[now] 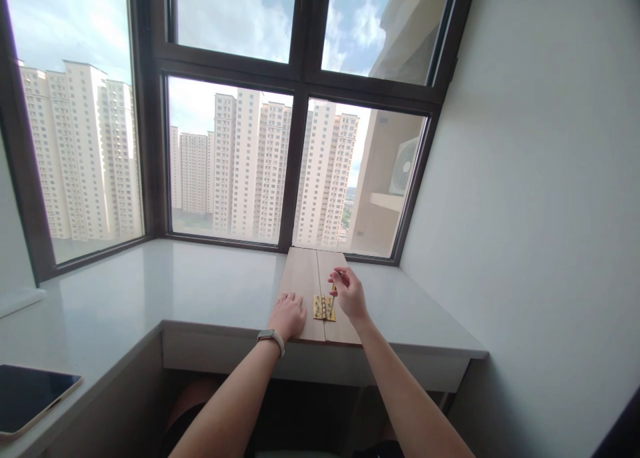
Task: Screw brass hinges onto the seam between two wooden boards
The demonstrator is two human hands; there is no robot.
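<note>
Two pale wooden boards (301, 271) lie side by side on the white sill, a narrow seam between them. Across the seam, near the front, sits a golden hinge (318, 307) with dark markings. My right hand (347, 291) is closed around the handle of a screwdriver (333, 303), whose shaft points down to the hinge's right leaf. Flat on the left board, left of the hinge, rests my left hand (289, 315), fingers spread and holding nothing. A watch is on that wrist.
A dark-screened tablet (35, 395) lies on the sill at the far left. Behind the boards stand framed windows (294, 178); a white wall (525, 178) rises on the right. The sill's front edge (425, 349) runs just beyond my forearms.
</note>
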